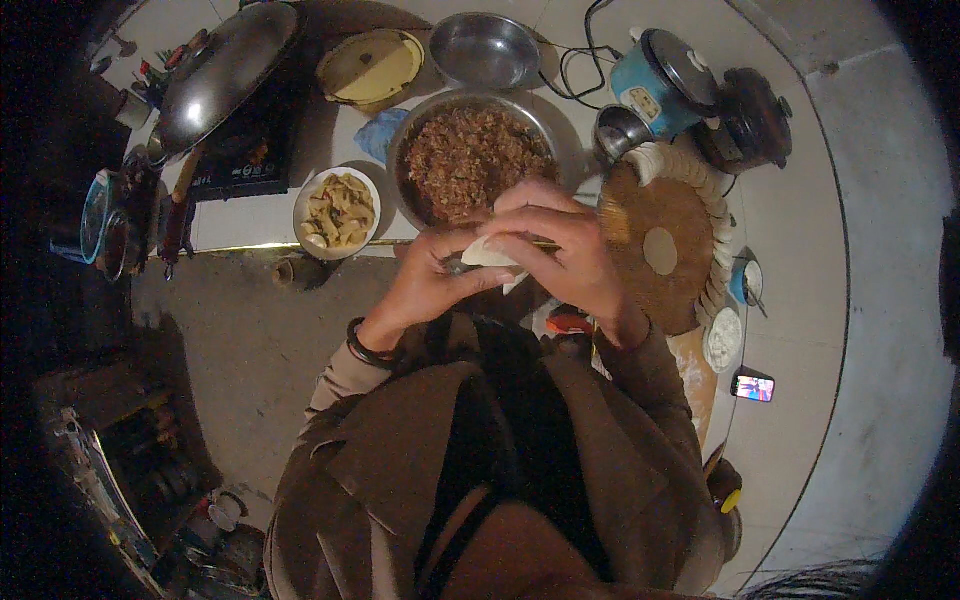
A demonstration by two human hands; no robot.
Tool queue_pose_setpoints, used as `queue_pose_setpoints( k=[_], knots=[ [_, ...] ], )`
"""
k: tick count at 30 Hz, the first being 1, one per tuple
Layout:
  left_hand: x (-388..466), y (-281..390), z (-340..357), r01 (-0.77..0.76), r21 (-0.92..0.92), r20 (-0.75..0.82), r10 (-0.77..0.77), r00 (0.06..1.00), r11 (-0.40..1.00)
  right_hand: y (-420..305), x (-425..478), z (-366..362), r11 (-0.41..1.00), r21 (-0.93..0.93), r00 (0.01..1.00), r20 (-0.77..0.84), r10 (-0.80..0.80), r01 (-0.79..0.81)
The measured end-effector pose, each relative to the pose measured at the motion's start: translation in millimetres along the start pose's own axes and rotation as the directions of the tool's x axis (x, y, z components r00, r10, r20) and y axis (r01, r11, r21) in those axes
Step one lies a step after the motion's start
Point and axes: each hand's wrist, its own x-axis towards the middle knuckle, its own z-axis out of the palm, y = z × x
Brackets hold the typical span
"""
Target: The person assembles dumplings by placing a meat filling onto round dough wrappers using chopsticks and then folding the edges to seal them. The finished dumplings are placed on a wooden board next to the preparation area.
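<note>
Between my left hand (442,277) and my right hand (566,247) is a folded dough wrapper (487,253), pinched by the fingers of both. Just beyond them stands a wide metal bowl (399,176) of brown minced filling (476,161), its near edge partly hidden by my hands. To the right lies a round woven tray (675,300) with a flat dough wrapper (661,251) near its middle. A curved row of shaped dumplings (724,247) lines the tray's far and right edge. Whether filling is inside the held wrapper cannot be seen.
A white bowl of food pieces (339,212) stands left, near the counter edge. Behind are a large wok (232,71), a yellow dish (371,67), an empty metal basin (485,51) and a blue rice cooker (660,82). A bowl of flour (724,340) and a lit phone (754,388) lie right.
</note>
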Motion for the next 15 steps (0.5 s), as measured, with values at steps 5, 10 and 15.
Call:
queue_pose_setpoints(
  k=[5, 10, 15],
  knots=[
    [-4.6, -2.2, 1.1, 0.064, -0.061, 0.011, -0.064, 0.998, 0.996, 0.9, -3.1, -1.7, 0.999, 0.023, 0.999, 0.009, 0.041, -0.041],
    [-4.4, 1.1, -0.7, 0.056, -0.032, 0.035, -0.055, 0.998, 0.998, 5.2, -1.6, -0.6, 0.992, 0.113, 0.998, 0.044, 0.042, -0.047],
    [-6.0, -2.2, 1.1, 0.083, -0.042, 0.012, -0.082, 0.997, 0.996, 5.1, -0.6, 0.5, 0.982, 0.152, 0.993, 0.007, 0.116, -0.116]
  ],
)
